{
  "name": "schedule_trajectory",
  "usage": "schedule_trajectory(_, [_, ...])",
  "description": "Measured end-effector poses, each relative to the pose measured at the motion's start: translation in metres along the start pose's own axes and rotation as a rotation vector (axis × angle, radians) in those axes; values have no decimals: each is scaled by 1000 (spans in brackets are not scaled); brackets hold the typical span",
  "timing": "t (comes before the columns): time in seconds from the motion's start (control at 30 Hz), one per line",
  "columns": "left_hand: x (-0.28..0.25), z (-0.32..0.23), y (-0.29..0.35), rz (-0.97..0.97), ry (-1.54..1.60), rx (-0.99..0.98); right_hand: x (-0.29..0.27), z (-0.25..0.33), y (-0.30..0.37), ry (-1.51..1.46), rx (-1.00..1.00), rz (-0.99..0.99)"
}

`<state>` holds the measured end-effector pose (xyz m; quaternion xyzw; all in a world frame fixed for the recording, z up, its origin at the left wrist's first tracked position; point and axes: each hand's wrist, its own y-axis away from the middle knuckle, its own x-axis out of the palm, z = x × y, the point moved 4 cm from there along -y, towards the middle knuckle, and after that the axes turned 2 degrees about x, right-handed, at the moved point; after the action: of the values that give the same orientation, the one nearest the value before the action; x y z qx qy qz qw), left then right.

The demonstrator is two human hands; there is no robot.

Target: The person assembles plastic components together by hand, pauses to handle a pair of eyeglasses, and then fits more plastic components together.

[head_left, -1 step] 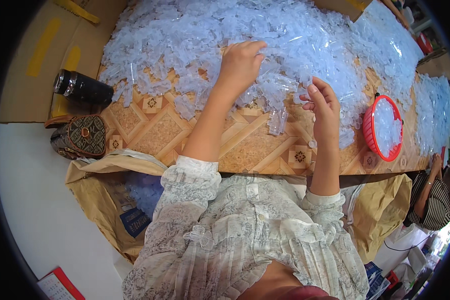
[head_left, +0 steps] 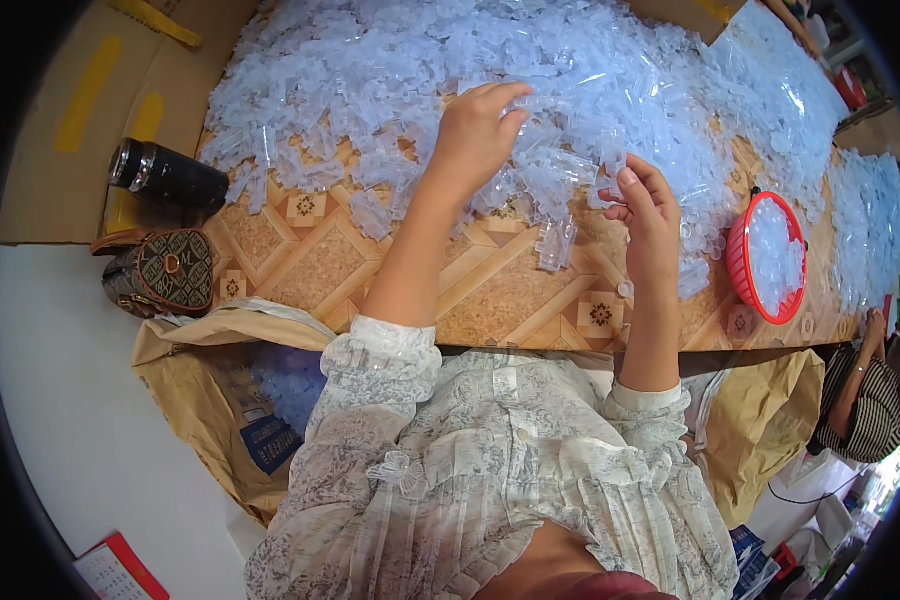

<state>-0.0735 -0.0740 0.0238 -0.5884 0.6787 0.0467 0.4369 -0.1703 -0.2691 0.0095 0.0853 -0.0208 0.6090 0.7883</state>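
A wide heap of clear plastic pieces (head_left: 370,115) covered most of the tabletop (head_left: 330,255) in front of the person. The left hand (head_left: 477,127) was over the near middle of the heap, with pieces beyond it and to either side. Its fingers were bent, the thumb and forefinger pointing right with a small space between their tips; against so much see-through plastic, I couldn't tell whether they gripped a piece. The right hand (head_left: 650,212) stood at the heap's near edge, thumb raised and fingers loosely curled toward the left. Pieces lay just past its fingertips and along its right side, and I couldn't tell whether any was in its grasp.

Between the two hands, a clear strip (head_left: 557,246) stuck out toward the person, and a small round piece (head_left: 625,289) lay just beside the right forearm. Farther right, a red basket (head_left: 737,262) held more clear pieces. Over on the left a black flask (head_left: 178,177) was lying on its side in the picture's slant, near a patterned pouch (head_left: 160,272).
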Motion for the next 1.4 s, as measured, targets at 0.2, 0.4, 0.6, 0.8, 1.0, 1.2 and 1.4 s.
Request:
schedule_trajectory(0.2, [-10,-7,25,6,820,-341,21,7,-3,-165,-42,64])
schedule_trajectory(0.4, [-7,-22,42,20,1081,-390,40,3,2,-185,-64,84])
schedule_trajectory(0.6, [-3,-24,50,15,1088,-397,46,7,5,-118,-125,35])
schedule_trajectory(0.8, [-9,-15,54,-99,809,-400,48,13,9,-122,-207,21])
schedule_trajectory(1.0, [4,-39,60,-72,1057,-417,61,6,10,-84,-213,51])
schedule_trajectory(1.2, [5,-44,59,-74,1224,-261,59,8,11,-23,-267,47])
schedule_trajectory(1.4, [16,-21,62,-101,1422,-530,64,3,13,104,-324,56])
